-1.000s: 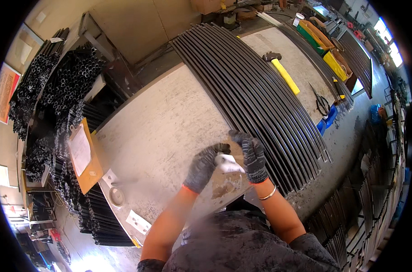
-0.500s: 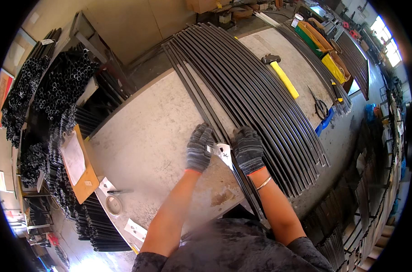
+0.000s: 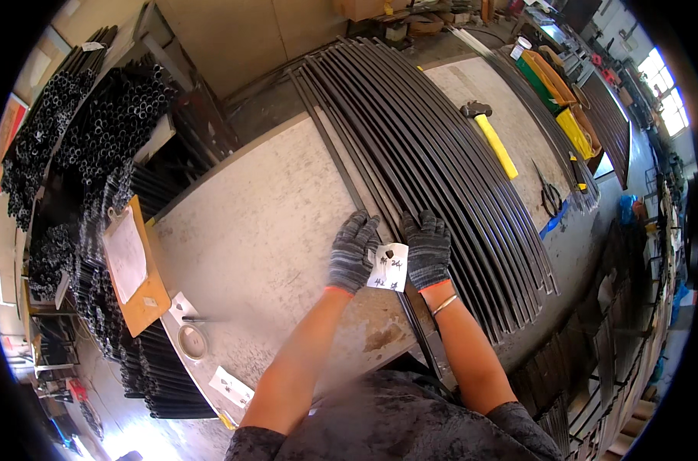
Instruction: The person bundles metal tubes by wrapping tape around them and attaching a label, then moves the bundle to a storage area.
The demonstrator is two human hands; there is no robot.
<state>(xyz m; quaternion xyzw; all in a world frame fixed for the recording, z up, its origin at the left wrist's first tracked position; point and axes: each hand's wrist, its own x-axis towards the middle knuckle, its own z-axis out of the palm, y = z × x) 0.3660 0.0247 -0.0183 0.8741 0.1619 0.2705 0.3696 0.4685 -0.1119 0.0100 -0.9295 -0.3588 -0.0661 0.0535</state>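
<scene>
rods [image 3: 439, 180] lie across a pale, stained table [image 3: 264, 200], with black tubes [image 3: 118, 115] stacked at left and a tan wall [image 3: 226, 38] beyond. gloved left hand [image 3: 351, 257] and right hand [image 3: 428, 250] rest at the rods' left edge, white tag [image 3: 387, 274] between; whether either clamps anything, i cannot tell.

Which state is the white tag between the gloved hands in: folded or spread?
Spread: the white tag shows its broad, marked face, with no fold visible across it.
</scene>
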